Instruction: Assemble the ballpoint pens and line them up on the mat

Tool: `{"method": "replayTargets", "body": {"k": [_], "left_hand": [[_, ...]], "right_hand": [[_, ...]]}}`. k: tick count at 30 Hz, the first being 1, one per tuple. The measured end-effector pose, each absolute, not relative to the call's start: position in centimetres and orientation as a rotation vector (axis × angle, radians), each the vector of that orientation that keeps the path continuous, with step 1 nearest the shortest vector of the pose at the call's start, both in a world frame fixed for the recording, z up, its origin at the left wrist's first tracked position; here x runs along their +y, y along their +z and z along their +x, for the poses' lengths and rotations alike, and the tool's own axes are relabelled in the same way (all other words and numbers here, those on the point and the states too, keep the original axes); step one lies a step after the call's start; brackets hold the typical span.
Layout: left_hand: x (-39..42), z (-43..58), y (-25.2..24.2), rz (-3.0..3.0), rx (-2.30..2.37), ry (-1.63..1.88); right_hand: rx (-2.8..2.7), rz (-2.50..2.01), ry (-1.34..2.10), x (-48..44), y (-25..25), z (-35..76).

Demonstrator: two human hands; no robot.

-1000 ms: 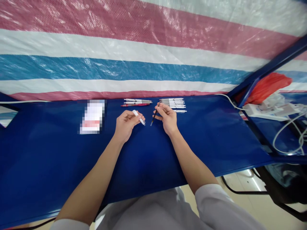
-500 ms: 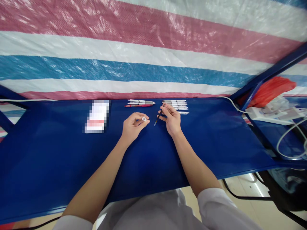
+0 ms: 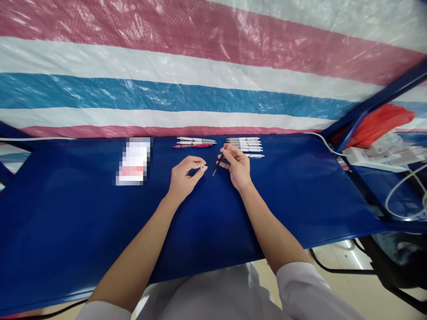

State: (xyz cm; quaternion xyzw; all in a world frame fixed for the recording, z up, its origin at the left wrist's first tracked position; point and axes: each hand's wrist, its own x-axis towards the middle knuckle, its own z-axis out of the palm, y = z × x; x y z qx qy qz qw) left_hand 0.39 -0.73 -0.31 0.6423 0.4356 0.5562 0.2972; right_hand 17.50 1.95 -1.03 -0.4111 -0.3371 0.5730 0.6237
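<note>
My left hand (image 3: 184,176) is closed around a white pen barrel (image 3: 202,168), whose open end points towards me. My right hand (image 3: 237,166) pinches a thin dark pen refill (image 3: 218,163), held slanted with its lower tip close to the barrel's opening. Both hands hover over the blue table (image 3: 83,213). Behind the left hand lie three pens (image 3: 194,142), one of them red. Behind the right hand lies a row of several white pens (image 3: 247,145).
A blurred white card or packet (image 3: 133,161) lies on the table to the left. At the right, beyond a blue frame bar (image 3: 373,104), are a white power strip (image 3: 376,159) with cables and a red plastic bag (image 3: 378,122). A striped tarp hangs behind the table.
The left hand has turned the white barrel from lying sideways to end-on. The refill in the right hand has come a little closer to the barrel's opening.
</note>
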Motion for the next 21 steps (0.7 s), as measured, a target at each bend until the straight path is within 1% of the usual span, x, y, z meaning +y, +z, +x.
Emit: {"method": "replayTargets", "body": {"k": [6, 17, 21], "left_hand": [[-0.9, 0.6, -0.2, 1.62, 1.147, 1.47], [0.1, 0.7, -0.3, 0.994, 0.976, 1.522], [0.2, 0.7, -0.2, 0.92, 0.983, 1.506]], "right_hand": [[-0.801, -0.899, 1.356, 1.8, -1.1, 17.1], [-0.797, -0.853, 1.329, 1.9, -1.1, 17.0], [-0.799, -0.878, 1.333, 1.9, -1.2, 16.9]]}}
